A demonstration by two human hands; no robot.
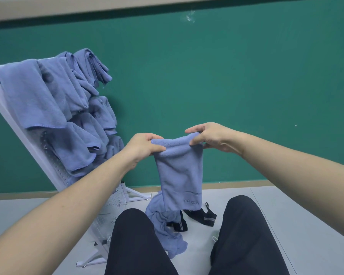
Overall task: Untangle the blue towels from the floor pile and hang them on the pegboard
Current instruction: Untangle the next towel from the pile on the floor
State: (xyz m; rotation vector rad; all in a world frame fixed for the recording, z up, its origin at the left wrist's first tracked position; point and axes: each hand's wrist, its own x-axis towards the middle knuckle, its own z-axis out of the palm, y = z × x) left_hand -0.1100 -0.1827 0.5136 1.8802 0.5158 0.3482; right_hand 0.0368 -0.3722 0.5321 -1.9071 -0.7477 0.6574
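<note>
The green wall (226,76) fills the background, with the grey floor (286,205) below it, and on the left the white pegboard (48,161) leans back on its stand, already draped with several hung towels (38,96) in blue. In front of the person's dark-trousered knees lies what is left of the floor pile (165,225), blue cloth twisted together with black straps (203,215). Held up above it is the towel in hand (179,171), hanging lengthwise, its lower hem just above or touching the pile (I cannot tell which). The left hand (145,145) pinches one top corner between thumb and curled fingers, and the right hand (209,135) pinches the other, so the top edge is bunched between them. To do this step well, I judge the hands should draw apart to flatten that edge, lift until the hem is clear of the pile, then carry it left to a free peg. Faint lettering near the hem reads "YOGA"; a hung towel shows letters too blurred to read.
</note>
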